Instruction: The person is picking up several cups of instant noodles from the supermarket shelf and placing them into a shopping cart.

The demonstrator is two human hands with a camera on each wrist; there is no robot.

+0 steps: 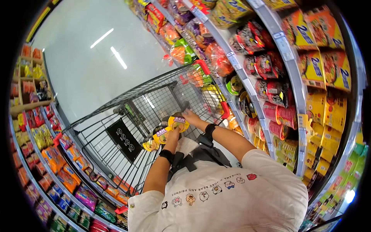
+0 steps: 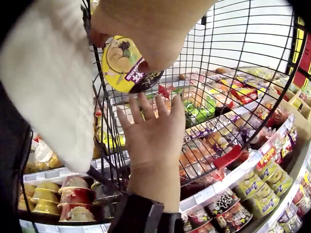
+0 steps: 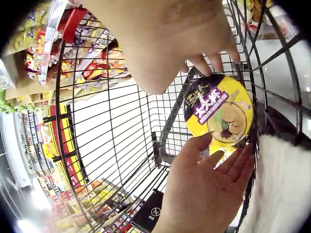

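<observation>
A yellow-lidded instant noodle cup (image 1: 178, 122) is held over the shopping cart, its round lid printed with a bowl picture. My left hand (image 1: 172, 138) grips this cup, its thumb at the lid's edge in the left wrist view. My right hand (image 2: 156, 127) reaches to the cup's other side, fingers spread and fairly straight, with the fingertips right at its rim. In the right wrist view the lid (image 3: 224, 109) lies between both hands. Two more noodle cups (image 1: 160, 133) with similar lids overlap beside my left hand in the head view.
The black wire cart (image 1: 98, 116) with red corner pieces surrounds the hands, a black sign panel (image 1: 124, 138) on its side. Shelves of packaged noodles (image 1: 266, 65) stand close on the right. Another shelf of snack bags (image 1: 58, 162) lines the left. Pale floor (image 1: 96, 50) stretches ahead.
</observation>
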